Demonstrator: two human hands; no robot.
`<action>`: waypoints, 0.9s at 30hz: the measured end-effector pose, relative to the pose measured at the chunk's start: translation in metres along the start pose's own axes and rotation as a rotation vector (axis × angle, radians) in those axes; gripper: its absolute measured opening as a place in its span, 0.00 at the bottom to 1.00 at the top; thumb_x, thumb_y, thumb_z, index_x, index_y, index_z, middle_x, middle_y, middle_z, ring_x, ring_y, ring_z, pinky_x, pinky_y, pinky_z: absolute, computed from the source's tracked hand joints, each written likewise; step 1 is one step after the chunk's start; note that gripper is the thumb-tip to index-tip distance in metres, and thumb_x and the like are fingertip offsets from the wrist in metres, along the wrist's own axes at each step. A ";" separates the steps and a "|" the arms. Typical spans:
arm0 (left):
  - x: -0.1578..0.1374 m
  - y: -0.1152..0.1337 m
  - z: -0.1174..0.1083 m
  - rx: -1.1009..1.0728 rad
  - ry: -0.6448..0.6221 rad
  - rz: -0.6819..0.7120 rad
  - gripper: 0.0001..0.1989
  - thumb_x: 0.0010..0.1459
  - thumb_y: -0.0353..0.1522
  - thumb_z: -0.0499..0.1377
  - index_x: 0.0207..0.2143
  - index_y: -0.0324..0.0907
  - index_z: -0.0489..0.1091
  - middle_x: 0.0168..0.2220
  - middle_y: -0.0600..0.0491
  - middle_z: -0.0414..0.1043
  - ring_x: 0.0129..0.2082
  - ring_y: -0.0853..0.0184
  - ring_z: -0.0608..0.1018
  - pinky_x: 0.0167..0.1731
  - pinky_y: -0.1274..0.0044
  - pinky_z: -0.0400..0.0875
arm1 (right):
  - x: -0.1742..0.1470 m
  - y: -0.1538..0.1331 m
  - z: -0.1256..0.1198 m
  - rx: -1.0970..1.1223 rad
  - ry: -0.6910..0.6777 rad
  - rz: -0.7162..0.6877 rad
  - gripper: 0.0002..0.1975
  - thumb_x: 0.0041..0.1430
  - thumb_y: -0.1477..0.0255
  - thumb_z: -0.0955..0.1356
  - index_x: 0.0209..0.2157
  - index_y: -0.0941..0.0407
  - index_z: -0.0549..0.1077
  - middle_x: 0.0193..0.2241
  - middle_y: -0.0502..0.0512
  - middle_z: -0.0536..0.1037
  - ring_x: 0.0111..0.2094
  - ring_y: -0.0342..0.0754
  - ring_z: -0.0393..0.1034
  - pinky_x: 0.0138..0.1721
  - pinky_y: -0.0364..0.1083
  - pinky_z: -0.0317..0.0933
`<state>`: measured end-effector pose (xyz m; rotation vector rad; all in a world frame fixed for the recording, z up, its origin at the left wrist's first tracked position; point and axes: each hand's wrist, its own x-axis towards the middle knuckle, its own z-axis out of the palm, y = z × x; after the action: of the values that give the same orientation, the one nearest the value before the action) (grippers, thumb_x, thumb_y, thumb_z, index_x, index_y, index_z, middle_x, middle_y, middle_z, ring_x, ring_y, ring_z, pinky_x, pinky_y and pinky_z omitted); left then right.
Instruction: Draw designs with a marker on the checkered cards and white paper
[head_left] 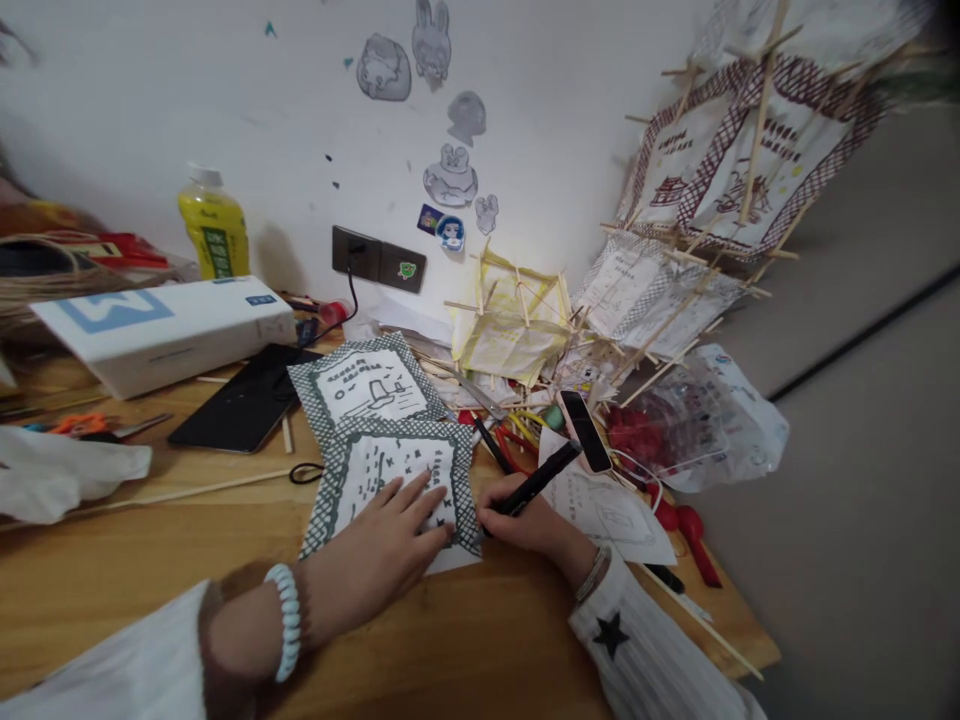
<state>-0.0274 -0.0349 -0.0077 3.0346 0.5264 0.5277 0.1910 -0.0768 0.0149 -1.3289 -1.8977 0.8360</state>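
Note:
My left hand (pixel 390 545) lies flat with its fingers spread on a sheet of paper (pixel 360 470) bearing small marks and a dark green cross-hatched border. Another bordered part (pixel 373 388) with a drawn boat extends behind it. A black marker pen (pixel 536 480) is gripped in my right hand (pixel 517 515), beside the sheet's right border. Its tip is hidden by my fingers, so I cannot tell whether it touches the paper. Right of that hand lies a white sheet (pixel 611 505) with faint line drawings.
A phone (pixel 585 430) lies behind my right hand. Paper-and-stick frames (pixel 517 310) stand at the back right, near a clear plastic bag (pixel 712 420). At left are a white box (pixel 172 330), a black tablet (pixel 240 400), orange scissors (pixel 79 424) and a yellow bottle (pixel 215 225).

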 end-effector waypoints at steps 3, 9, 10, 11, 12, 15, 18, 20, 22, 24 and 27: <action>0.000 -0.001 0.001 0.010 0.006 -0.003 0.16 0.54 0.28 0.58 0.46 0.45 0.69 0.55 0.42 0.63 0.58 0.48 0.61 0.52 0.55 0.61 | 0.002 0.005 -0.003 0.023 0.036 0.041 0.08 0.46 0.78 0.63 0.16 0.57 0.65 0.15 0.46 0.65 0.20 0.40 0.58 0.21 0.38 0.53; -0.002 -0.002 0.003 0.009 -0.004 0.011 0.16 0.55 0.27 0.57 0.48 0.45 0.68 0.56 0.41 0.62 0.59 0.47 0.60 0.52 0.54 0.60 | 0.001 0.002 -0.005 0.115 0.054 0.090 0.07 0.45 0.76 0.63 0.16 0.57 0.65 0.16 0.46 0.65 0.20 0.40 0.58 0.21 0.39 0.53; -0.002 -0.002 0.003 0.016 -0.008 0.013 0.17 0.55 0.26 0.57 0.48 0.45 0.68 0.56 0.41 0.62 0.59 0.46 0.60 0.52 0.54 0.60 | 0.001 0.001 -0.005 0.121 0.035 0.080 0.07 0.45 0.76 0.63 0.16 0.57 0.65 0.16 0.46 0.66 0.20 0.40 0.58 0.21 0.39 0.53; -0.002 -0.002 0.003 0.025 -0.011 0.013 0.18 0.54 0.25 0.57 0.48 0.45 0.68 0.56 0.41 0.62 0.59 0.46 0.60 0.52 0.54 0.60 | 0.000 -0.001 -0.004 0.119 0.014 0.064 0.07 0.45 0.76 0.63 0.17 0.57 0.66 0.16 0.46 0.66 0.20 0.40 0.59 0.22 0.39 0.53; -0.002 -0.002 0.003 0.032 -0.015 0.014 0.19 0.54 0.24 0.57 0.48 0.45 0.68 0.56 0.41 0.62 0.59 0.46 0.60 0.52 0.54 0.60 | -0.001 -0.002 -0.003 0.113 -0.007 0.049 0.07 0.45 0.76 0.63 0.17 0.57 0.66 0.16 0.46 0.66 0.20 0.40 0.59 0.22 0.39 0.53; -0.002 -0.002 0.002 0.033 -0.010 0.026 0.20 0.54 0.23 0.56 0.49 0.45 0.67 0.56 0.40 0.62 0.59 0.46 0.61 0.51 0.53 0.61 | -0.001 -0.003 -0.002 0.083 -0.063 0.011 0.06 0.45 0.77 0.63 0.17 0.57 0.66 0.17 0.46 0.66 0.21 0.40 0.59 0.23 0.39 0.53; -0.002 -0.003 0.001 0.041 -0.010 0.036 0.20 0.54 0.23 0.55 0.49 0.45 0.67 0.56 0.40 0.62 0.58 0.46 0.61 0.50 0.53 0.61 | 0.000 -0.001 0.000 0.050 -0.055 -0.011 0.07 0.45 0.78 0.63 0.17 0.57 0.65 0.17 0.45 0.65 0.20 0.39 0.58 0.22 0.39 0.52; -0.003 -0.004 0.002 0.062 -0.008 0.033 0.20 0.55 0.23 0.54 0.49 0.46 0.67 0.56 0.41 0.63 0.58 0.47 0.61 0.50 0.54 0.62 | 0.001 0.001 0.000 0.037 -0.021 -0.003 0.07 0.44 0.80 0.62 0.17 0.57 0.65 0.17 0.45 0.64 0.20 0.39 0.57 0.22 0.38 0.52; -0.004 -0.006 0.004 0.070 0.005 0.043 0.19 0.56 0.24 0.53 0.49 0.46 0.67 0.56 0.42 0.62 0.58 0.48 0.61 0.50 0.54 0.63 | 0.002 0.003 -0.001 0.038 0.014 0.027 0.08 0.43 0.81 0.62 0.16 0.57 0.65 0.16 0.45 0.64 0.20 0.39 0.57 0.22 0.38 0.52; -0.005 -0.007 0.005 0.063 0.022 0.057 0.17 0.57 0.25 0.52 0.49 0.46 0.67 0.56 0.43 0.62 0.58 0.49 0.61 0.50 0.55 0.63 | 0.003 0.004 -0.002 0.053 0.062 0.054 0.08 0.42 0.82 0.62 0.15 0.57 0.64 0.16 0.45 0.64 0.20 0.39 0.58 0.22 0.38 0.52; -0.005 -0.007 0.002 0.044 0.032 0.062 0.16 0.58 0.27 0.52 0.48 0.47 0.67 0.55 0.44 0.64 0.58 0.49 0.63 0.49 0.55 0.64 | 0.005 0.006 -0.005 0.109 0.184 0.080 0.08 0.44 0.79 0.62 0.16 0.57 0.63 0.16 0.45 0.63 0.21 0.39 0.58 0.23 0.38 0.53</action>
<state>-0.0332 -0.0303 -0.0114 3.0984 0.4523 0.5760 0.1970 -0.0700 0.0144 -1.3730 -1.6443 0.8150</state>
